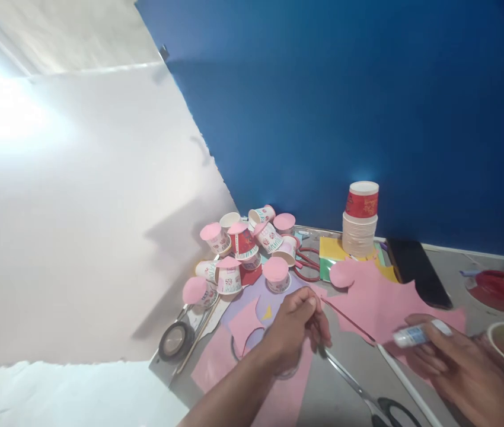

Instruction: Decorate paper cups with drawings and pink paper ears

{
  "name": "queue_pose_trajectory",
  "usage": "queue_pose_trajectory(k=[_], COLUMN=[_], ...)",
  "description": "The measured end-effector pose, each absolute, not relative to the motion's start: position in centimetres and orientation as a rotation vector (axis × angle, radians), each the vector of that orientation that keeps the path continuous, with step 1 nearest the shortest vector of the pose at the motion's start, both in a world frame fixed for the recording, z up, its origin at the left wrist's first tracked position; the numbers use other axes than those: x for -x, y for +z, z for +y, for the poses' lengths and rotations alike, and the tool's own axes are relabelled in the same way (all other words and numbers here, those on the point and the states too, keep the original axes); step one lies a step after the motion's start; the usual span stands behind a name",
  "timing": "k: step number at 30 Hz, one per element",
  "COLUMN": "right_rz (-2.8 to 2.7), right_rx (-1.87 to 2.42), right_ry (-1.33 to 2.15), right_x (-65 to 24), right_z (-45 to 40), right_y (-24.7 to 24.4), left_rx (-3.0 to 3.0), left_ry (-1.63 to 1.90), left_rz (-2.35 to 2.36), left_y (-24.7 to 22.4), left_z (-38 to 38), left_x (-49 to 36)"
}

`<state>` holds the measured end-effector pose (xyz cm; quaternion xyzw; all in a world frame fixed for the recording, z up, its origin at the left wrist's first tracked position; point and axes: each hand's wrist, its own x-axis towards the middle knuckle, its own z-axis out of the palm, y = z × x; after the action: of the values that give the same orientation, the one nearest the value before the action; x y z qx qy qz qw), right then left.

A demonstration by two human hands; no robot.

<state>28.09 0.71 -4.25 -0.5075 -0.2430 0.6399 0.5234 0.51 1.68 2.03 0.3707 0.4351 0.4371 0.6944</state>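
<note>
White tube [414, 335], blue label; long axis crosswise, one end leftward. Right hand [468, 363] grips it; left hand [297, 323] curled, hold unclear.

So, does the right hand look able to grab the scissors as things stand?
Probably not without shifting grip: the right hand holds a white-and-blue tube. Otherwise the way looks free: nothing visibly covers the handle end of the scissors.

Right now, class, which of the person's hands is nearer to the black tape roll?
Left. The left hand is right of the black tape roll, with pink paper between them; the right hand, holding a white tube, is farther right.
</note>
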Motion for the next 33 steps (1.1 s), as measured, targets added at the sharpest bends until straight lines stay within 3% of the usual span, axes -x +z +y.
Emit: queue_pose_trajectory(k=[4,10,12,14,17,25,33], right_rz=[-0.566,-0.556,-0.518,-0.484,-0.441,-0.546,-0.554], right_rx=[1.240,1.251,1.270,1.277,1.235,1.194,1.245], right_ry=[1.524,1.514,1.515,1.534,1.597,1.626,1.558], right_x=[-28.8,-28.9,-28.7,-28.7,-29.0,-28.9,-26.8], right_z=[0.8,0.7,0.7,0.7,0.9,1.1,0.9], right_y=[-6.1,-7.1,-7.0,-6.9,-6.9,-5.5,-3.1], left_rx=[-0.996,-1.517,-1.856,-2.029,-1.992,-1.847,-1.916], left_ry=[0.965,1.071,0.896,0.421,0.230,-0.252,-0.184], left_rz=[0.976,1.536,1.884,2.251,2.388,2.308,2.219], left_y=[3.3,10.0,13.4,16.4,18.6,16.2,14.9], left_z=[0.9,3.2,5.9,9.3,15.2,23.7,24.3], left_x=[1.6,8.0,10.7,12.8,14.5,15.3,16.1])
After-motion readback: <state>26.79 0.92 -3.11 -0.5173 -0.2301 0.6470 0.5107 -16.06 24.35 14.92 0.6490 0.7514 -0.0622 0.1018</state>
